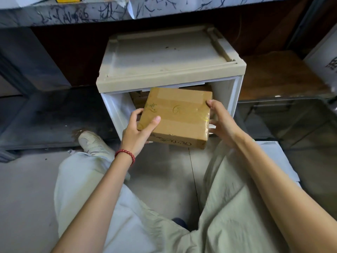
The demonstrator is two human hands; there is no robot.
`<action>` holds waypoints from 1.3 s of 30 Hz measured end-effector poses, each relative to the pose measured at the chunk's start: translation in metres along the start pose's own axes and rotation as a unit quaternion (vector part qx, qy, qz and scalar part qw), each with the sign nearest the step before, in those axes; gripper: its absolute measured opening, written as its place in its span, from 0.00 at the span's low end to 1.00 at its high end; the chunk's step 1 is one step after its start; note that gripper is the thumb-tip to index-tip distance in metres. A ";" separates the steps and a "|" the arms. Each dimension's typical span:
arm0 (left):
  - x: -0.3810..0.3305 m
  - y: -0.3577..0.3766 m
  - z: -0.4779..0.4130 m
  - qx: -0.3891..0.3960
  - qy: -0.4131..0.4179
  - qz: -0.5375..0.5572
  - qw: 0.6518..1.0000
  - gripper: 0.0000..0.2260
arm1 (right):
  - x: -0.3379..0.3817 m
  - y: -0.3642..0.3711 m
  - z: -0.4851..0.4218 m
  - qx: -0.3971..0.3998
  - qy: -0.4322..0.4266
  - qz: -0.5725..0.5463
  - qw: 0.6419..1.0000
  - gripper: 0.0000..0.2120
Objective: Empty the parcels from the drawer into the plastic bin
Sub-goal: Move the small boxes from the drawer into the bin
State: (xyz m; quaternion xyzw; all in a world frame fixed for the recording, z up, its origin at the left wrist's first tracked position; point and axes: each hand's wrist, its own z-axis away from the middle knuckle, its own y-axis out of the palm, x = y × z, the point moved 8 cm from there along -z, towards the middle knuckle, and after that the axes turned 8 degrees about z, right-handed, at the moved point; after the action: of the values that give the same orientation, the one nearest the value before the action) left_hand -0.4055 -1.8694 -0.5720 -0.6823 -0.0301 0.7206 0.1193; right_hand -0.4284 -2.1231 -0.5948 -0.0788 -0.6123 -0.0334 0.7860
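A brown cardboard parcel [177, 115], taped and scribbled with marker, is held in front of the open mouth of a beige-topped plastic drawer unit [169, 77]. My left hand [138, 130] grips the parcel's near left corner, thumb on top. On the parcel's right edge sits my right hand [219, 121]. More brown parcels [137, 101] show deep inside the unit behind the held one. A dark clear plastic bin [291, 121] sits on the floor to the right.
The unit stands under a scribbled tabletop [91, 13]. A dark low shelf [54, 115] lies to the left. My knees in pale trousers and a white shoe [93, 141] are on the grey floor. White paper [280, 157] lies at right.
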 end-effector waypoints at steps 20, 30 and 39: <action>-0.102 0.293 -0.010 0.255 0.118 -0.077 0.957 0.29 | -0.023 -0.261 0.109 -0.325 -0.008 -0.110 0.939 0.12; -0.061 0.410 -0.017 0.330 0.132 -0.200 0.913 0.29 | -0.146 -0.314 0.133 -0.448 0.139 -0.155 0.869 0.35; 0.017 0.487 -0.013 0.438 0.138 -0.377 0.804 0.33 | -0.245 -0.308 0.135 -0.529 0.285 -0.228 0.766 0.25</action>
State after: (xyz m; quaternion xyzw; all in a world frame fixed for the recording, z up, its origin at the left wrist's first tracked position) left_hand -0.4576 -2.3398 -0.6900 -0.5845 0.0507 0.4531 0.6712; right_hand -0.6643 -2.4153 -0.7747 -0.3269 -0.2458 -0.5511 0.7273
